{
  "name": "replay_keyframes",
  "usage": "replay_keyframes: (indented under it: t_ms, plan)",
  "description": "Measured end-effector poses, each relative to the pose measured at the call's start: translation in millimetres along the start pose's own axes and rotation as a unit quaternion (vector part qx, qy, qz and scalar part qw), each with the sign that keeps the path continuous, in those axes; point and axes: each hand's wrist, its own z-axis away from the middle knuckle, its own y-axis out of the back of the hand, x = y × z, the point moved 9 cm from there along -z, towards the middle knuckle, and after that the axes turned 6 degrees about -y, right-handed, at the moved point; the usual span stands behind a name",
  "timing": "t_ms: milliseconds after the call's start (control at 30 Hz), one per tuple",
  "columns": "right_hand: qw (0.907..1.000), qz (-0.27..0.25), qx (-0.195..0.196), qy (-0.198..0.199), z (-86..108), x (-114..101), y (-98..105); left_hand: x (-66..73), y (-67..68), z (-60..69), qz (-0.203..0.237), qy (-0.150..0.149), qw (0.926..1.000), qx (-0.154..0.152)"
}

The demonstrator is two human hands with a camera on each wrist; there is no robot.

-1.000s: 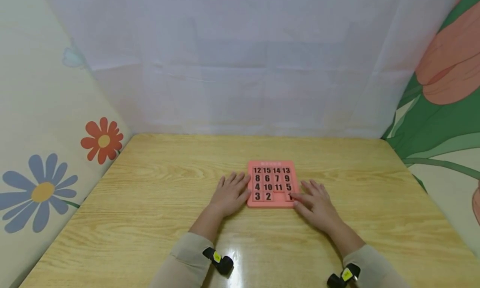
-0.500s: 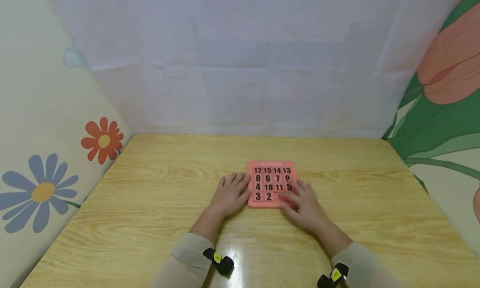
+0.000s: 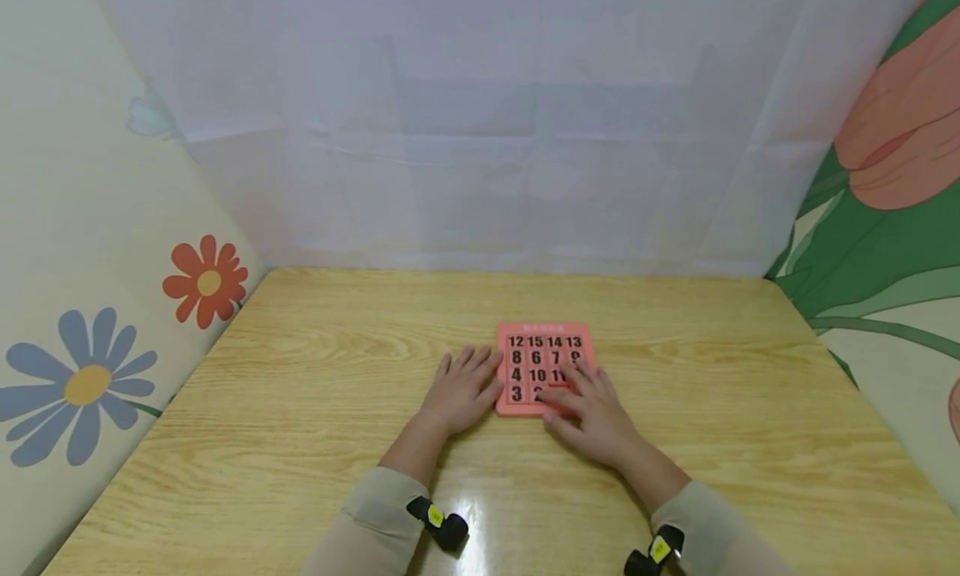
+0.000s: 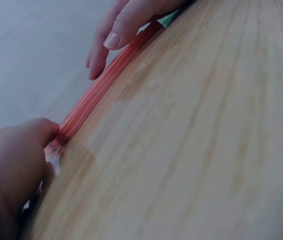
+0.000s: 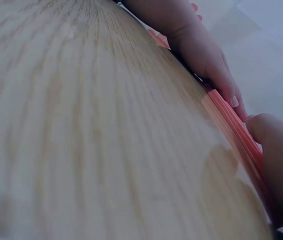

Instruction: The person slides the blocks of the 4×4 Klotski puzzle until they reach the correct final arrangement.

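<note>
A pink sliding number puzzle [image 3: 542, 328] lies flat on the table, its black-numbered tiles facing up. My left hand [image 3: 461, 390] rests beside its left side with the fingers extended, and the thumb touches the edge of the frame. Over the lower right part spreads my right hand [image 3: 592, 416], its index fingertip at the 2 tile in the bottom row. Those fingers hide the 5 and 1 tiles and part of the 11. In the left wrist view, the left thumb meets the corner of the puzzle's side [image 4: 91, 100].
The wood-grain table [image 3: 337, 334] runs back to a white cloth [image 3: 480, 184]. Painted flower walls stand on both sides. Each sleeve carries a black wrist camera, the left one [image 3: 438, 523] and the right one [image 3: 654, 551]. A light reflection shows near the front.
My right hand has slid left along the bottom row, from the 1 tile at the right corner to the 2 tile. My left hand stays where it was.
</note>
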Motion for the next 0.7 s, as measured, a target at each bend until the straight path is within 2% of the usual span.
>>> replay_keyframes:
  t_ms: [700]
  plan:
    - [0.9994, 0.024, -0.021, -0.017, 3.7, 7.9, 2.4, -0.2, 0.1, 0.7, 0.003, 0.000, 1.0000, 0.002]
